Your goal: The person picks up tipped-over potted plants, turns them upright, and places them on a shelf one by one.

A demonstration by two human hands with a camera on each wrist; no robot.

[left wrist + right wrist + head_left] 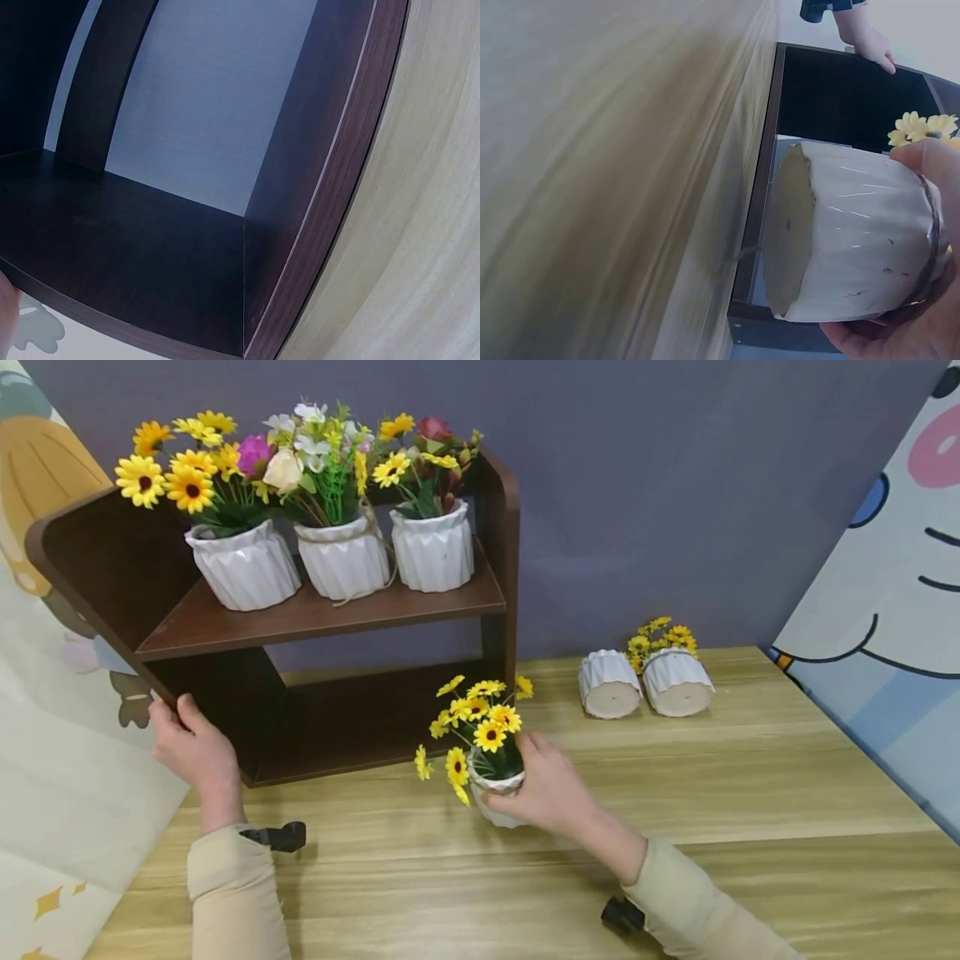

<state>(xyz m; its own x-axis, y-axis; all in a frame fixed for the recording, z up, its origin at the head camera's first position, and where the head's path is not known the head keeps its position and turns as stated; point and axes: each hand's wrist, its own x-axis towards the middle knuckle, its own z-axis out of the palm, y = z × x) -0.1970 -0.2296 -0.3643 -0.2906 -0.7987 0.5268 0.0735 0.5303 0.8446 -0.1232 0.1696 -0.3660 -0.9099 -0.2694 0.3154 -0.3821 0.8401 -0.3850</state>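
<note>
My right hand (pixel 551 785) grips a white pleated pot of yellow artificial flowers (pixel 497 810) by its rim, in front of the brown wooden shelf (pixel 322 631). In the right wrist view the pot (pixel 862 232) shows its pale flat base and a cord around its neck, with a thumb and fingers on opposite sides. My left hand (pixel 197 750) holds the front edge of the shelf's left side panel, low down. Only a sliver of that hand (pixel 6 311) appears in the left wrist view, beside the dark panel.
On the upper board stand three white pots with mixed artificial flowers (pixel 243 564), (pixel 345 556), (pixel 433 547). Two more white pots (pixel 611 681), (pixel 678 677) lie on their sides at the back right of the wooden table (pixel 750 777). A grey wall (pixel 660 510) rises behind.
</note>
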